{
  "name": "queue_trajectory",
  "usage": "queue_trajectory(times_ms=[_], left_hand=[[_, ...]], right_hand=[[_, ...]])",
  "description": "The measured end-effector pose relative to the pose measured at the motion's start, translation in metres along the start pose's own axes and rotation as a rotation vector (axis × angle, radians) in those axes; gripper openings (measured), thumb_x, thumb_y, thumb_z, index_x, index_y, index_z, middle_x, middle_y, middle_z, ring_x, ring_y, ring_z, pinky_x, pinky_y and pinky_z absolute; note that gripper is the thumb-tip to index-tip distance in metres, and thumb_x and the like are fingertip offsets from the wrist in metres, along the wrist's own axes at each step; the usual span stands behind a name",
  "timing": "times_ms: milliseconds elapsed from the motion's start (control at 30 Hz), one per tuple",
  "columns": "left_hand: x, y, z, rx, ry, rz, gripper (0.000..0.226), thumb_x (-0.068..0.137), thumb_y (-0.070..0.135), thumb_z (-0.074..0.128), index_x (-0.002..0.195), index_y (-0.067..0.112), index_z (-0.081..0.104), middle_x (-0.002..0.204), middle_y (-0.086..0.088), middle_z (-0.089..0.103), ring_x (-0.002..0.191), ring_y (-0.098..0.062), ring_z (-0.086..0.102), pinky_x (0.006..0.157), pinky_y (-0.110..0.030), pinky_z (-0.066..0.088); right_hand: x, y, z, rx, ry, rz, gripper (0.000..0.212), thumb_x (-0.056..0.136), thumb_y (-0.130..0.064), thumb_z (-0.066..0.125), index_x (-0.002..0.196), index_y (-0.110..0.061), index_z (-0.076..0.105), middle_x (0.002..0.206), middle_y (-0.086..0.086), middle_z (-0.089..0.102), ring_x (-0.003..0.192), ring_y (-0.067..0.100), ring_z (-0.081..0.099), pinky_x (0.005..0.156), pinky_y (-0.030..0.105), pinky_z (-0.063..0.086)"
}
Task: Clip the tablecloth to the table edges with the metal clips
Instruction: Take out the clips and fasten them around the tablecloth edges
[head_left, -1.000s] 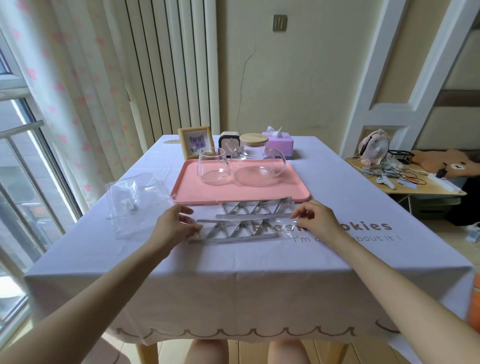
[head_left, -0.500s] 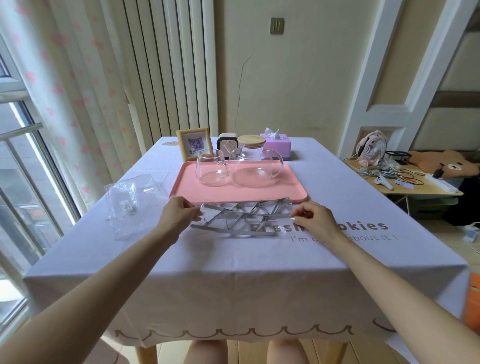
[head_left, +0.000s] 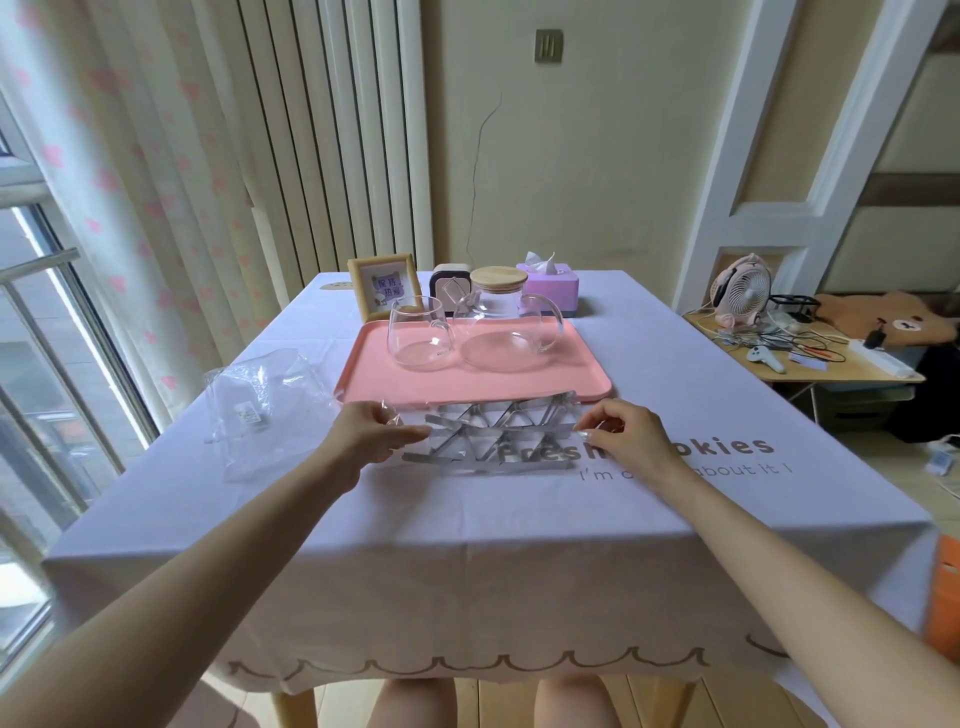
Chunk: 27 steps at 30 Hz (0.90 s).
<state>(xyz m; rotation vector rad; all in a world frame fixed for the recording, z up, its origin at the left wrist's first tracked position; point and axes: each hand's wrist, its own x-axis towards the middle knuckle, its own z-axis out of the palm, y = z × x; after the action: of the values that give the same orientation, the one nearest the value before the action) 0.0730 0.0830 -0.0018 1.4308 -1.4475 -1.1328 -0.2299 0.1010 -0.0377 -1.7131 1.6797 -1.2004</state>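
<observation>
Metal clips (head_left: 493, 441), a bundle of silvery strips crossed zigzag, sit inside a clear plastic wrapper. They're mid-tablecloth, just in front of the pink tray (head_left: 363, 387), and the bundle's far edge overlaps the tray's near rim in this view. Can't tell if the bundle rests flat on the cloth or is tipped up a bit.

Left hand (head_left: 371, 441) pinches the wrapper's left end, thumb + fingers curled in. Right hand (head_left: 631, 441) pinches the right end the same way, fingertips bent. Both forearms reach in from the bottom corners.

Lilac tablecloth (head_left: 467, 561) covers the whole tabletop and hangs over the near edge, w/ a brown scallop line along the hem. Its brown print is partly hidden by the clips + right hand.

On the tray: glass cup (head_left: 421, 338) at left, glass teapot (head_left: 506, 338) w/ bamboo lid at right. They're close together; touching or not, can't tell.

Behind the tray at the far end: picture frame (head_left: 384, 286), a small gadget (head_left: 448, 283) and a purple tissue box (head_left: 553, 286).

Left of the tray lies a crumpled clear bag (head_left: 260, 410) w/ a small label.

Off to the right, apart from the table, is a wooden side tabletop (head_left: 841, 375) w/ a pink fan (head_left: 740, 291) + cables. Window (head_left: 47, 364) and pink-spotted curtain (head_left: 145, 182) are at left.
</observation>
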Motion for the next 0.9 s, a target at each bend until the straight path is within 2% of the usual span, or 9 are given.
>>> queue_trajectory(times_ms=[167, 267, 433, 500, 567, 633, 733, 800, 900], left_hand=[[0.002, -0.006, 0.002, -0.015, 0.019, 0.009, 0.039, 0.075, -0.01, 0.068, 0.058, 0.009, 0.039, 0.041, -0.002, 0.055, 0.039, -0.006, 0.057, 0.041, -0.014, 0.045], [0.002, -0.004, 0.003, -0.106, 0.034, 0.031, 0.035, 0.077, -0.014, 0.064, 0.062, 0.008, 0.041, 0.061, -0.017, 0.059, 0.049, -0.014, 0.065, 0.047, -0.021, 0.054], [0.004, 0.001, 0.006, -0.142, 0.046, 0.03, 0.03, 0.081, -0.008, 0.063, 0.069, 0.009, 0.04, 0.085, -0.029, 0.064, 0.056, -0.019, 0.067, 0.052, -0.028, 0.057], [0.007, -0.002, 0.007, 0.117, 0.149, 0.094, 0.024, 0.082, 0.002, 0.065, 0.088, 0.007, 0.042, 0.101, -0.027, 0.064, 0.073, -0.027, 0.065, 0.064, -0.038, 0.054], [0.009, -0.007, 0.008, 0.623, 0.33, 0.257, 0.057, 0.074, 0.018, 0.076, 0.117, 0.004, 0.041, 0.115, -0.021, 0.056, 0.098, -0.035, 0.054, 0.078, -0.044, 0.044], [0.009, -0.009, 0.007, 0.901, 0.427, 0.505, 0.084, 0.064, 0.03, 0.082, 0.132, 0.007, 0.039, 0.122, -0.02, 0.047, 0.106, -0.037, 0.044, 0.083, -0.044, 0.037], [0.007, -0.006, 0.004, 1.038, 0.217, 0.725, 0.074, 0.065, 0.05, 0.075, 0.126, 0.016, 0.052, 0.126, -0.008, 0.051, 0.112, -0.03, 0.044, 0.089, -0.041, 0.03], [0.009, -0.008, 0.003, 1.152, 0.022, 0.687, 0.068, 0.068, 0.056, 0.067, 0.125, 0.02, 0.055, 0.123, 0.0, 0.056, 0.11, -0.025, 0.045, 0.084, -0.035, 0.026], [0.009, -0.013, 0.005, 1.15, -0.061, 0.641, 0.06, 0.07, 0.052, 0.069, 0.12, 0.021, 0.06, 0.115, -0.002, 0.058, 0.104, -0.025, 0.051, 0.078, -0.032, 0.033]], right_hand=[[0.001, 0.002, 0.0, -0.005, -0.003, 0.001, 0.008, 0.078, 0.002, 0.065, 0.078, -0.006, 0.069, 0.059, -0.001, 0.061, 0.048, 0.002, 0.052, 0.052, 0.011, 0.041], [0.001, 0.003, 0.0, -0.011, -0.003, -0.002, 0.006, 0.079, 0.0, 0.066, 0.079, -0.006, 0.069, 0.06, -0.001, 0.062, 0.048, 0.003, 0.052, 0.053, 0.011, 0.042], [0.004, 0.004, 0.002, -0.045, 0.04, -0.029, 0.008, 0.078, -0.001, 0.068, 0.075, -0.008, 0.069, 0.079, -0.001, 0.061, 0.055, 0.01, 0.056, 0.057, 0.016, 0.045], [0.004, 0.003, 0.003, -0.078, 0.06, -0.055, 0.009, 0.078, -0.003, 0.068, 0.074, -0.011, 0.069, 0.083, -0.009, 0.057, 0.063, 0.013, 0.056, 0.06, 0.02, 0.046], [0.004, 0.004, 0.003, -0.08, 0.058, -0.067, 0.011, 0.078, -0.002, 0.067, 0.074, -0.013, 0.068, 0.084, -0.011, 0.056, 0.065, 0.015, 0.056, 0.062, 0.023, 0.047], [0.003, 0.004, 0.003, -0.073, 0.05, -0.07, 0.014, 0.078, -0.002, 0.067, 0.073, -0.015, 0.068, 0.085, -0.01, 0.057, 0.065, 0.015, 0.056, 0.062, 0.022, 0.046], [0.003, 0.004, 0.004, -0.065, 0.043, -0.066, 0.015, 0.078, -0.002, 0.067, 0.072, -0.016, 0.067, 0.087, -0.007, 0.058, 0.064, 0.015, 0.055, 0.061, 0.018, 0.044], [0.003, 0.004, 0.004, -0.053, 0.044, -0.063, 0.015, 0.079, -0.004, 0.067, 0.072, -0.017, 0.067, 0.088, -0.007, 0.058, 0.066, 0.016, 0.056, 0.062, 0.02, 0.044], [0.004, 0.005, 0.004, -0.049, 0.044, -0.063, 0.016, 0.079, -0.005, 0.068, 0.071, -0.019, 0.066, 0.088, -0.009, 0.059, 0.068, 0.017, 0.057, 0.064, 0.021, 0.044]])
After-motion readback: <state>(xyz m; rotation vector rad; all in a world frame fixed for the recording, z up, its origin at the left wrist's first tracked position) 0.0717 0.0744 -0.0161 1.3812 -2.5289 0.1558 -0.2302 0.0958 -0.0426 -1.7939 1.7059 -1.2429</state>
